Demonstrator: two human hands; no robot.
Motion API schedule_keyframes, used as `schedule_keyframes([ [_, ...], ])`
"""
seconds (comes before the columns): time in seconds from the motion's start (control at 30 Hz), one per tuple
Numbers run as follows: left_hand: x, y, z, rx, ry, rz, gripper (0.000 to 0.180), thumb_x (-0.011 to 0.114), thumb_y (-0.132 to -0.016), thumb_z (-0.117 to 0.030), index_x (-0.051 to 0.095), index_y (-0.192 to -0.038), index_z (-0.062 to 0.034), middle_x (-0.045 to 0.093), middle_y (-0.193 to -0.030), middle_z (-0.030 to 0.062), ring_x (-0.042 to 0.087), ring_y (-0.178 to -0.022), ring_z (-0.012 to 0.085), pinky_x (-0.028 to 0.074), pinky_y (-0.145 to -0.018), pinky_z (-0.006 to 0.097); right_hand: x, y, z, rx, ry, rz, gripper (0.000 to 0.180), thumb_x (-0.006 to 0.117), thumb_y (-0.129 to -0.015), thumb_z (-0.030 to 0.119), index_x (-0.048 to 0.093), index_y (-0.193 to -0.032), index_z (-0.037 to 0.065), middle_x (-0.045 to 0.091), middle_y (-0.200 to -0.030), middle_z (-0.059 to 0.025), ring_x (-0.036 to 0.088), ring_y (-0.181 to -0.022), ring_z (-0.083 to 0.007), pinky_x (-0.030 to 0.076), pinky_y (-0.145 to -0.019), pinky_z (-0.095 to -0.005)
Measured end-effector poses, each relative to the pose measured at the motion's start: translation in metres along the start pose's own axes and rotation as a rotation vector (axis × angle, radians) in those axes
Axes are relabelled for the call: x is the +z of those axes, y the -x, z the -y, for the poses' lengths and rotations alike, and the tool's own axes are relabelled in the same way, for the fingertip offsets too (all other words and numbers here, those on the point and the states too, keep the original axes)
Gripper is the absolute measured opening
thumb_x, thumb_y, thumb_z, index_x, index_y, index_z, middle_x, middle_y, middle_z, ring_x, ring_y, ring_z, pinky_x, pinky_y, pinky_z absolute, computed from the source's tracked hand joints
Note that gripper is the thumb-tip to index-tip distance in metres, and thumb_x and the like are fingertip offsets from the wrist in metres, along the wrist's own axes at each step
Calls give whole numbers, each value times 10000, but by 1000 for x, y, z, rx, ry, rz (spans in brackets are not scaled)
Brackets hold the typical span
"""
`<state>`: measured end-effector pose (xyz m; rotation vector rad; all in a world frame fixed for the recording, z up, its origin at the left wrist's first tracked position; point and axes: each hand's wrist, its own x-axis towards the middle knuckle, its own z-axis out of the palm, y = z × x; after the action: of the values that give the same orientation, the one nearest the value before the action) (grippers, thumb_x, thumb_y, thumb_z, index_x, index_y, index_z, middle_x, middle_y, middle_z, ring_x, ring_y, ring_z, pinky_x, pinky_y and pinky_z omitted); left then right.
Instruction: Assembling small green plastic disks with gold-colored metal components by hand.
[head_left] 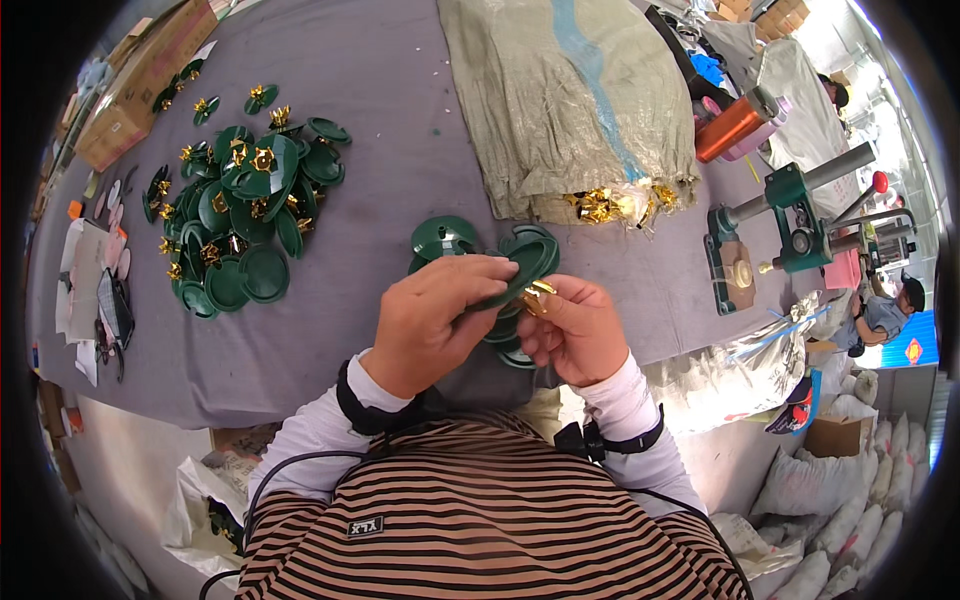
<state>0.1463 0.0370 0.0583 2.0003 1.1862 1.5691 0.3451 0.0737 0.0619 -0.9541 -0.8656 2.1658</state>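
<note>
A person in a striped shirt with white sleeves works at a grey bench (400, 200), seen from above. The left hand (430, 320) grips a dark green round disc (528, 262) by its edge, fingers (480, 268) curled over the top of it. The right hand (578, 330) pinches a small gold piece (540, 294) between thumb and fingertips, just under the disc's rim and touching or nearly touching it. Both hands are held together above the near edge of the bench.

Under and just behind the hands lies a small stack of green discs (445, 240). Well apart to the left sits a large heap of discs (250, 210), many with gold pieces fitted at their centres, some plain. At the top middle, a pale woven sack (560, 100) lies across the bench, and a clear bag of loose gold pieces (610, 205) spills at its front edge. To the right stands a green hand press (795, 215) with a metal lever, and beyond it an orange cylinder (730, 128). A cardboard box (140, 80) sits at the far left corner. White sacks (850, 480) are piled on the floor at lower right.
</note>
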Motion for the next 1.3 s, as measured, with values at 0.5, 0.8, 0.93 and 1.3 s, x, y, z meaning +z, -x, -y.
schedule_keyframes([
  [0.5, 15, 12, -15, -124, 74, -97, 253, 738, -707, 55, 642, -934, -4, 695, -1075, 153, 701, -926, 299, 562, -780, 330, 20, 4, -15, -640, 506, -216, 151, 592, -953, 154, 642, -975, 13, 684, -777, -98, 644, -595, -153, 476, -474, -233],
  [0.8, 2, 18, 1, -168, 54, -50, 151, 709, -773, 33, 677, -914, -11, 708, -1032, 149, 707, -854, 240, 551, -721, 301, 15, -6, -5, 83, -123, -1, 130, 629, -924, 164, 633, -960, 39, 675, -733, -77, 647, -572, -160, 483, -458, -237],
  [0.93, -36, 13, 34, -348, -165, -170, 166, 724, -805, -46, 644, -942, 0, 683, -879, 74, 631, -760, 129, 502, -665, 259, 1, -33, 2, -208, 489, -79, 180, 614, -933, 197, 660, -984, 30, 676, -750, -49, 656, -622, -138, 497, -496, -247],
  [1.3, -145, -35, 67, -159, -951, -468, 418, 675, -828, -105, 589, -1224, -1, 643, -1157, 158, 579, -1118, 326, 423, -998, 390, -121, -138, 35, -655, 2059, -588, 192, 662, -777, 223, 663, -735, 36, 645, -784, -188, 634, -770, -369, 511, -703, -461],
])
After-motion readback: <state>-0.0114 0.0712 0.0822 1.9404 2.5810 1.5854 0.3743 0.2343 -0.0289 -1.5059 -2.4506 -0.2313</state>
